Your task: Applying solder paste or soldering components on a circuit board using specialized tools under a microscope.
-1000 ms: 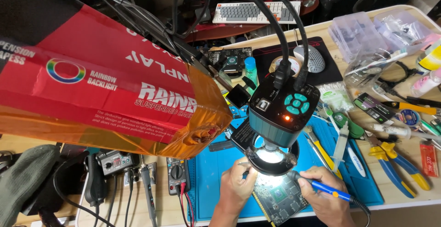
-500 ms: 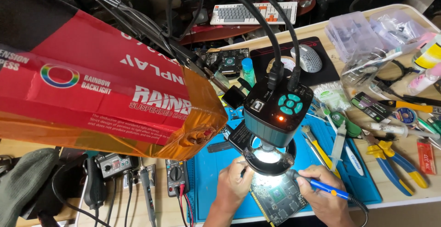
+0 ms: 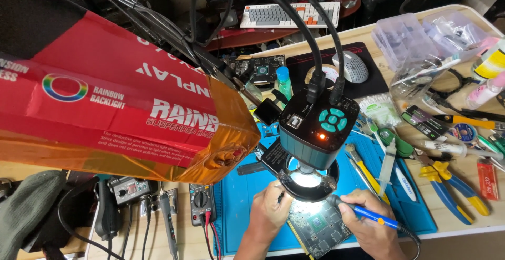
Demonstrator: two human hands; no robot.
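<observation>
- Your right hand (image 3: 374,232) is closed around the blue soldering iron (image 3: 368,215); its long axis points left toward the circuit board (image 3: 321,228).
- Your left hand (image 3: 269,212) pinches thin tweezers (image 3: 281,197) at the board's left edge.

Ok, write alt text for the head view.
Two hands work on a green circuit board under a lit microscope camera; the right hand holds a blue soldering iron, the left hand steadies the board on a blue mat.

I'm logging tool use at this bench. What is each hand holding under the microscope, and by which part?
The right hand grips a blue soldering iron by its handle. The left hand seems to pinch a thin dark tool; what it is cannot be told.
</observation>
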